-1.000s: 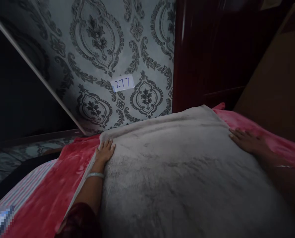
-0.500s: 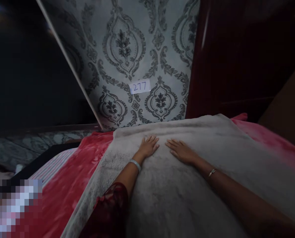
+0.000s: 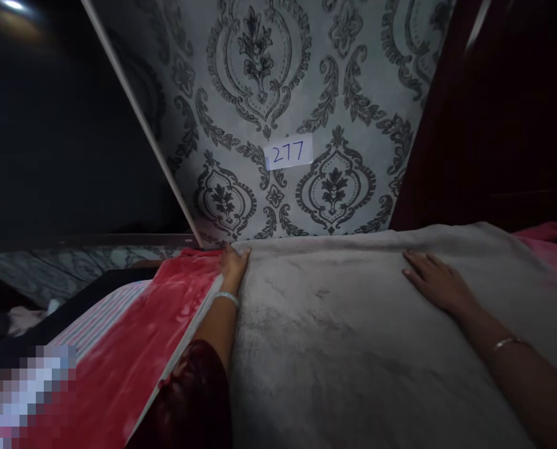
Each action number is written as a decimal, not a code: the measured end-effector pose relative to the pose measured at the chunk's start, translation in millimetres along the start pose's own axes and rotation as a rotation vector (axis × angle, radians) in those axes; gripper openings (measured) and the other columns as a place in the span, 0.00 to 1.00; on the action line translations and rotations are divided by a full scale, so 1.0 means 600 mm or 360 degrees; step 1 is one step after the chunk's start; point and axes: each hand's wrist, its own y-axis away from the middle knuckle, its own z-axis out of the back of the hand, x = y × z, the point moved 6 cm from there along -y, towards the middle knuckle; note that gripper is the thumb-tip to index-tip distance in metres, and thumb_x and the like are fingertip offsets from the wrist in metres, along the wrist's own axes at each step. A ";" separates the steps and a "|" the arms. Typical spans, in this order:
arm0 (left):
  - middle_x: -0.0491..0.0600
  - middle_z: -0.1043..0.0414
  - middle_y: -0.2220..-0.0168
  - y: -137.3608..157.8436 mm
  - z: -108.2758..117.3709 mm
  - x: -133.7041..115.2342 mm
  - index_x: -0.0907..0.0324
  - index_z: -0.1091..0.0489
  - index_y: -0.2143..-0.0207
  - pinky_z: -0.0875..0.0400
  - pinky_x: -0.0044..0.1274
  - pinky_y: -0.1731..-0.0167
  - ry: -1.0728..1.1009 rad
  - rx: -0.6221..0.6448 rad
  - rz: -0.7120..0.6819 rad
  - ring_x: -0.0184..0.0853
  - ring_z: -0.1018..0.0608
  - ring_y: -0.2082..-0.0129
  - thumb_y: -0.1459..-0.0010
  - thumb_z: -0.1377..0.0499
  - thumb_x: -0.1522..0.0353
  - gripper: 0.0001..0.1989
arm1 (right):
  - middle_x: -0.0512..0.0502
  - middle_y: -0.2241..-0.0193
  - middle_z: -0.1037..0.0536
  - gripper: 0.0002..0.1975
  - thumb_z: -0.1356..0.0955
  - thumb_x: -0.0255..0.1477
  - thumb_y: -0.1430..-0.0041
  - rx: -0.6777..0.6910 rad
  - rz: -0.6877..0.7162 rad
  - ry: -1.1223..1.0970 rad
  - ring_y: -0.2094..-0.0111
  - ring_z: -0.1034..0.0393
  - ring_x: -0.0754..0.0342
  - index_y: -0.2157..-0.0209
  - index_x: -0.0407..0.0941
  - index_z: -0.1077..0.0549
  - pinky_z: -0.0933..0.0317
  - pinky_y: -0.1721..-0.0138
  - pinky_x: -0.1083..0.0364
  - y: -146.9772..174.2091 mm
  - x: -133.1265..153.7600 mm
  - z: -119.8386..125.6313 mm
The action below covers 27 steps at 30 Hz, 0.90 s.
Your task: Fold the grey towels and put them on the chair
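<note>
Grey plush blanket (image 3: 353, 337) lies over the red blanket (image 3: 156, 324) — left hand (image 3: 234, 265) curled on its far corner, right hand (image 3: 435, 284) open and flat on top — so uneven pressure could bunch the pile or skew the edge.

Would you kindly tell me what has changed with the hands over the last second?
Half a second ago both hands lay together mid-blanket. The left hand has slid out to the far left corner of the grey blanket, and the right hand has moved rightwards. Both stay flat on it, over the red blanket.
</note>
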 end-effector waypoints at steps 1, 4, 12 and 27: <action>0.70 0.27 0.46 -0.011 -0.003 -0.002 0.69 0.36 0.38 0.30 0.41 0.50 0.0037 0.0042 -0.0002 0.58 0.26 0.44 0.38 0.44 0.50 0.37 | 0.42 0.33 0.39 0.35 0.49 0.46 0.34 -0.0006 0.0004 0.0004 0.32 0.50 0.38 0.32 0.47 0.41 0.46 0.37 0.35 0.000 0.002 0.004; 0.64 0.23 0.51 -0.040 -0.004 -0.008 0.63 0.31 0.42 0.29 0.35 0.53 0.0083 0.0086 -0.0066 0.52 0.23 0.48 0.34 0.47 0.56 0.25 | 0.40 0.33 0.38 0.35 0.49 0.46 0.34 -0.0005 -0.0007 0.0032 0.32 0.49 0.37 0.31 0.46 0.43 0.45 0.38 0.34 -0.005 0.006 0.011; 0.55 0.29 0.47 -0.052 -0.011 -0.016 0.59 0.31 0.45 0.25 0.37 0.52 0.0021 -0.0077 -0.0297 0.40 0.24 0.51 0.35 0.41 0.59 0.20 | 0.44 0.30 0.45 0.34 0.51 0.48 0.33 0.0027 0.0040 0.0124 0.31 0.54 0.32 0.30 0.51 0.44 0.46 0.41 0.26 -0.034 0.018 0.001; 0.49 0.47 0.29 0.269 -0.023 -0.231 0.49 0.42 0.32 0.51 0.43 0.32 -0.0064 0.0645 -0.1741 0.45 0.45 0.29 0.33 0.49 0.56 0.28 | 0.45 0.30 0.46 0.29 0.45 0.44 0.30 0.0299 0.0641 -0.0086 0.31 0.52 0.39 0.31 0.53 0.42 0.50 0.36 0.35 0.084 0.293 0.052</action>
